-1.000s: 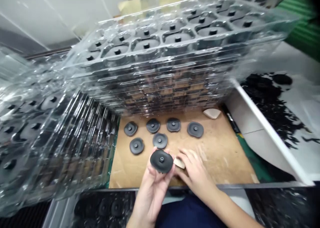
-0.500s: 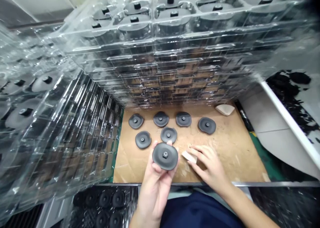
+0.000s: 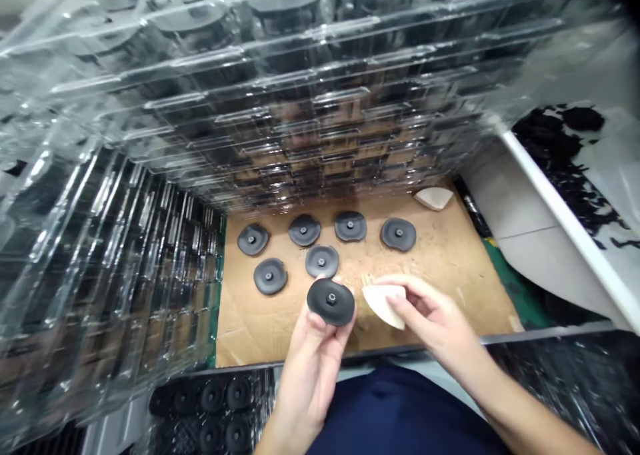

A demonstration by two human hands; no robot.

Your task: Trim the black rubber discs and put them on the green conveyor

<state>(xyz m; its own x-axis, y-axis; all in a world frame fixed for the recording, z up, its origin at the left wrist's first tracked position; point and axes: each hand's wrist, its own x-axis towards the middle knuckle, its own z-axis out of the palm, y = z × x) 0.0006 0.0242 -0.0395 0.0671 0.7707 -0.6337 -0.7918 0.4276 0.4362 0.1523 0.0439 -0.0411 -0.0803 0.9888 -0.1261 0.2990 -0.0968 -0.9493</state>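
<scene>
My left hand (image 3: pixel 316 355) is closed around the edge of a black rubber-looking disc (image 3: pixel 320 303), holding it face up with a small metal hex piece at its centre. To its right, my right hand (image 3: pixel 434 315) pinches a white wedge-shaped pad (image 3: pixel 383 302) between thumb and fingers, its broad face turned up. The pad is close to the disc but apart from it. Beyond both hands, several similar discs lie on a brown cardboard sheet (image 3: pixel 450 275); the nearest is a black disc (image 3: pixel 327 260) just behind the held one.
Stacked clear plastic trays (image 3: pixel 320 118) wall off the back, and another tray stack (image 3: pixel 165 242) rises at left. A second off-white wedge (image 3: pixel 434 198) lies at the back right. Black scraps (image 3: pixel 555 142) lie beyond a white edge. A tray of black discs (image 3: pixel 210 408) sits lower left.
My right hand has raised the white wedge from the cardboard and turned its broad face into view. The disc in my left hand tilts slightly differently. The whole view has shifted.
</scene>
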